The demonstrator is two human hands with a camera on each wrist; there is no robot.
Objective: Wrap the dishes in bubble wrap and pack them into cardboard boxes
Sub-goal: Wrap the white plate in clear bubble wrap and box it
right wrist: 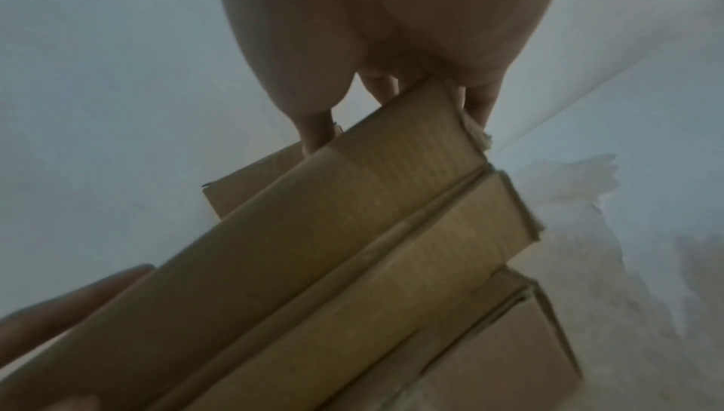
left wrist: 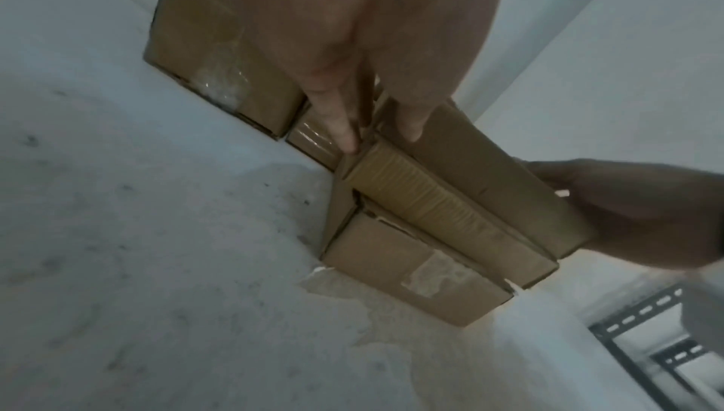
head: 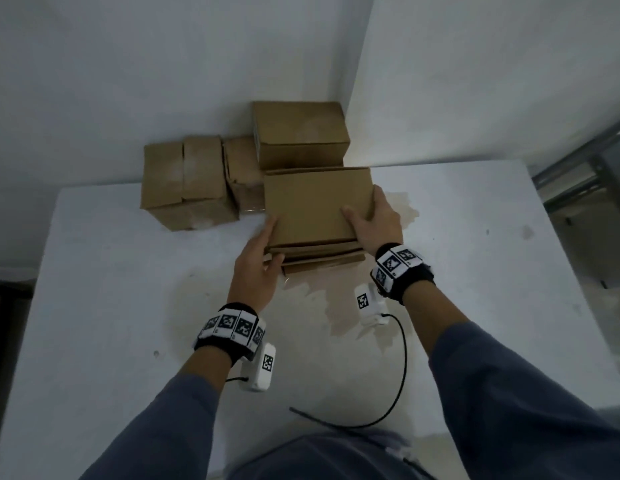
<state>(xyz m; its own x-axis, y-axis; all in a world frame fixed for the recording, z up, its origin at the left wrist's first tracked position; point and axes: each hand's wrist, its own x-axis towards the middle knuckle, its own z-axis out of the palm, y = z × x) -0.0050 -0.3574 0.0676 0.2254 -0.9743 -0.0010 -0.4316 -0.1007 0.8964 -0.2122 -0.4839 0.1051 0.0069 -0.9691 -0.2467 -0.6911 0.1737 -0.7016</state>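
Note:
A flattened cardboard box [head: 315, 202] [left wrist: 490, 170] [right wrist: 352, 201] lies on top of a small stack of flat boxes [head: 322, 259] [left wrist: 411, 263] [right wrist: 509, 340] at the back of the white table [head: 128, 306]. My right hand [head: 374, 223] [right wrist: 391, 15] grips its right edge, thumb on the top face and fingers round the side. My left hand [head: 260, 265] [left wrist: 352, 30] pinches its near left corner, with the thumb on top and a finger at the edge. In the wrist views the top box is tilted up off the stack.
Three made-up cardboard boxes stand in the wall corner behind the stack: a wide one [head: 184, 181], a narrow one [head: 242, 171] and a taller one [head: 301, 133]. A metal rack [head: 595, 174] stands beyond the table's right edge. A black cable [head: 402, 375] hangs near me.

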